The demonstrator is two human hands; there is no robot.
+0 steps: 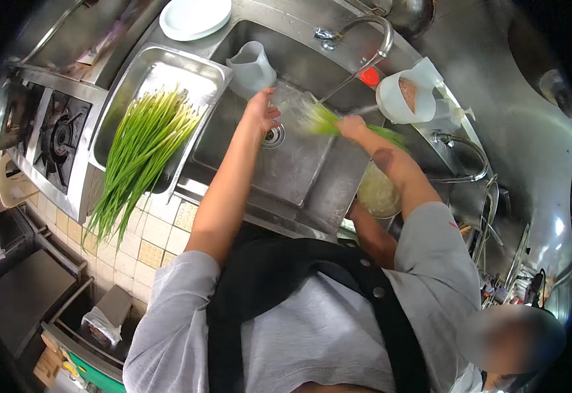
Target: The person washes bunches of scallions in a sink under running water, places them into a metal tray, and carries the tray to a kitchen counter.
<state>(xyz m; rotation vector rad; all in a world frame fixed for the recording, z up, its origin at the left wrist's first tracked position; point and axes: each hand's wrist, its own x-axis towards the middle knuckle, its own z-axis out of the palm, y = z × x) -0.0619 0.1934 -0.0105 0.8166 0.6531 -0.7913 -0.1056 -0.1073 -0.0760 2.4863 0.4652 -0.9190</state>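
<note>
My right hand (pixel 351 127) grips a bunch of green onions (pixel 325 120) over the sink (pixel 286 173). Their pale root ends are blurred, close to the stream from the faucet (pixel 385 39). My left hand (pixel 263 112) is empty, its fingers apart, just below a translucent plastic container (pixel 252 69) that lies in the sink. On the left, a larger heap of green onions (pixel 145 134) rests in a steel tray (pixel 161 57), with the long leaves hanging over its near edge.
White plates (pixel 194 18) stand behind the tray. A white tub (pixel 404 98) sits by the second faucet (pixel 476 154). Another person's arm (pixel 372 236) reaches beside a bowl of pale food (pixel 379 190) at right. A gas burner (pixel 60 134) is at left.
</note>
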